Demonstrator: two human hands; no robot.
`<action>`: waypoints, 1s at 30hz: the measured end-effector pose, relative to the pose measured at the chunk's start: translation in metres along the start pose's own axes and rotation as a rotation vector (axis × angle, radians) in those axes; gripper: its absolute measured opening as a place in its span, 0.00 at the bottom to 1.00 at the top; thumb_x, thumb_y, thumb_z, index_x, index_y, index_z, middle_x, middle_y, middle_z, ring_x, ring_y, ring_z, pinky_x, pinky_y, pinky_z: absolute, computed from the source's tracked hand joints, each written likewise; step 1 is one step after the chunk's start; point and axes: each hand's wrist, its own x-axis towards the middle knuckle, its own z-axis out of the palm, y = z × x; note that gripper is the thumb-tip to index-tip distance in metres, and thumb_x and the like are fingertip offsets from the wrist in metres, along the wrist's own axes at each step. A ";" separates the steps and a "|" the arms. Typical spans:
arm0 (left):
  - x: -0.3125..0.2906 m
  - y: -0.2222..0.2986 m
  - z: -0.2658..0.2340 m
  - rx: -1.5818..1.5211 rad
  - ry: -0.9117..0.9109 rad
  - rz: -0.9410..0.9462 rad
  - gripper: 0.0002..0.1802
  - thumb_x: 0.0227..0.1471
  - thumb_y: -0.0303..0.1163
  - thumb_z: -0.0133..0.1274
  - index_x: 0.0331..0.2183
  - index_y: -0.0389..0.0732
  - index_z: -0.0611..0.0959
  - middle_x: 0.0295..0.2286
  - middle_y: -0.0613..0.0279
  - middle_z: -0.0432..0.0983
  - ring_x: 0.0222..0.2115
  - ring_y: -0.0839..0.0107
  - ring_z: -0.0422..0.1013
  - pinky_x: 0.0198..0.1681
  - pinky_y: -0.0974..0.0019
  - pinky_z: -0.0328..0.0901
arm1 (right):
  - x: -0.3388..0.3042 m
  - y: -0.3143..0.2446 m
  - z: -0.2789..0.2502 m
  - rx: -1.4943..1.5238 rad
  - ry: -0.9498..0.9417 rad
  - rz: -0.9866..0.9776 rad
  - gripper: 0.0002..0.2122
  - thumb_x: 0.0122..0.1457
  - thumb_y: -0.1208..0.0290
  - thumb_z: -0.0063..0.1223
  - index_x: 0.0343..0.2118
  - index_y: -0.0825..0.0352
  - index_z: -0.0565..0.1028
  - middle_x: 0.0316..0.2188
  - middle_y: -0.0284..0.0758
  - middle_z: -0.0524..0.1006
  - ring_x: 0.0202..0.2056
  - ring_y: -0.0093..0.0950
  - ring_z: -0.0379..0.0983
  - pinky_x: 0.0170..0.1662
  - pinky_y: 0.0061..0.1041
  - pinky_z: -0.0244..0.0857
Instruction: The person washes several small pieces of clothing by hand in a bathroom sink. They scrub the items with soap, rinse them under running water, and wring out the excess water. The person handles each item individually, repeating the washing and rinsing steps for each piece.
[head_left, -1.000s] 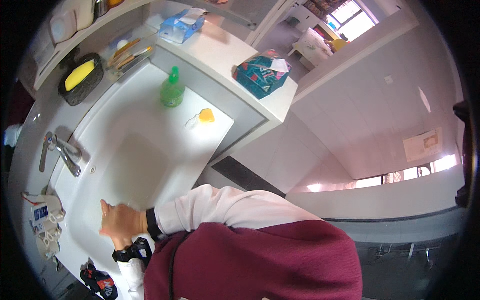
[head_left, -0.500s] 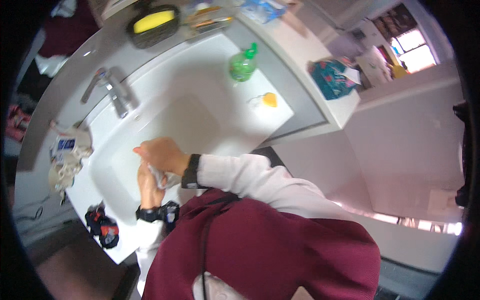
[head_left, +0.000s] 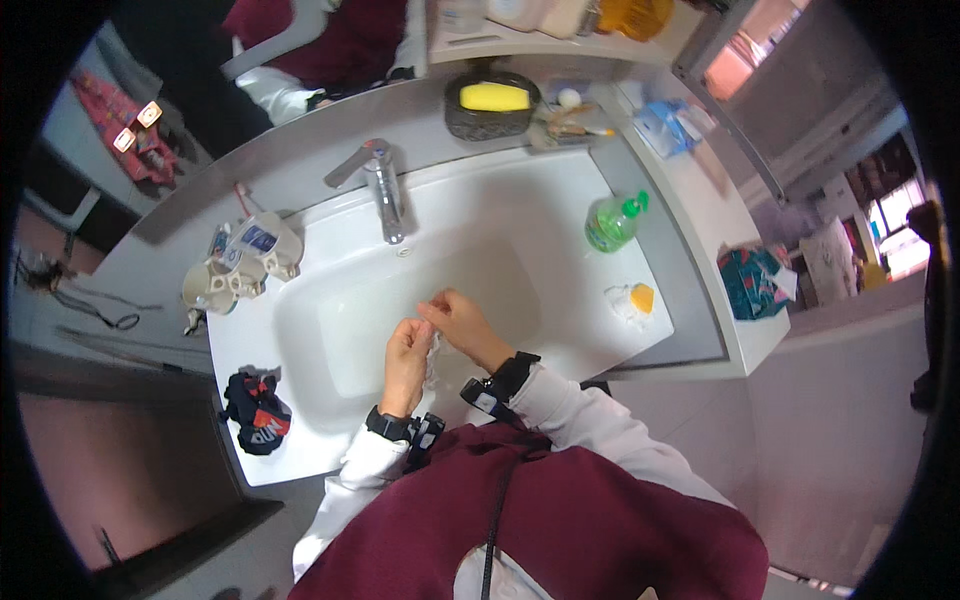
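Observation:
Over the white sink (head_left: pixel 325 345), my left hand (head_left: pixel 404 362) is closed on a small white cloth (head_left: pixel 433 362). The crumpled cloth hangs down beside its fingers, its exact kind not plain. My right hand (head_left: pixel 466 326) pinches at the cloth's upper part, fingertips touching those of the left. Much of the cloth is hidden between the hands. Behind them stands the chrome faucet (head_left: pixel 382 190), its lever turned to the left; no running water shows. Dark bands are around both wrists.
Right of the basin are a green pump bottle (head_left: pixel 612 222) and a yellow piece (head_left: pixel 641 297) with something white. Cups (head_left: pixel 270 245) stand left; a dark bundled cloth (head_left: pixel 257 412) lies on the near left rim. A yellow sponge (head_left: pixel 494 97) sits in a dark basket (head_left: pixel 490 124) behind.
The view has turned, so the sink sits more level and further right. My hands have shifted from overlapping to fingertips together, with the white cloth now hanging between them.

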 end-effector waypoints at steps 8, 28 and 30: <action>-0.001 -0.012 -0.011 0.004 0.073 0.069 0.07 0.52 0.33 0.47 0.26 0.40 0.72 0.19 0.73 0.65 0.16 0.85 0.58 0.16 0.80 0.53 | -0.010 0.011 0.004 0.199 -0.155 0.231 0.15 0.56 0.60 0.44 0.20 0.66 0.69 0.16 0.25 0.63 0.19 0.16 0.57 0.22 0.18 0.53; -0.001 -0.026 -0.004 -0.401 0.060 0.070 0.12 0.52 0.39 0.44 0.28 0.39 0.73 0.19 0.71 0.66 0.21 0.78 0.64 0.21 0.73 0.59 | -0.027 -0.017 0.027 -0.376 -0.014 -0.880 0.09 0.49 0.64 0.53 0.19 0.63 0.72 0.14 0.37 0.70 0.16 0.35 0.66 0.18 0.28 0.58; -0.002 -0.027 -0.006 -0.487 0.045 -0.121 0.13 0.53 0.40 0.43 0.28 0.40 0.73 0.19 0.72 0.67 0.21 0.79 0.64 0.21 0.73 0.60 | -0.020 -0.017 0.025 -0.651 -0.012 -0.611 0.12 0.52 0.62 0.48 0.16 0.62 0.69 0.14 0.36 0.69 0.16 0.35 0.66 0.18 0.29 0.58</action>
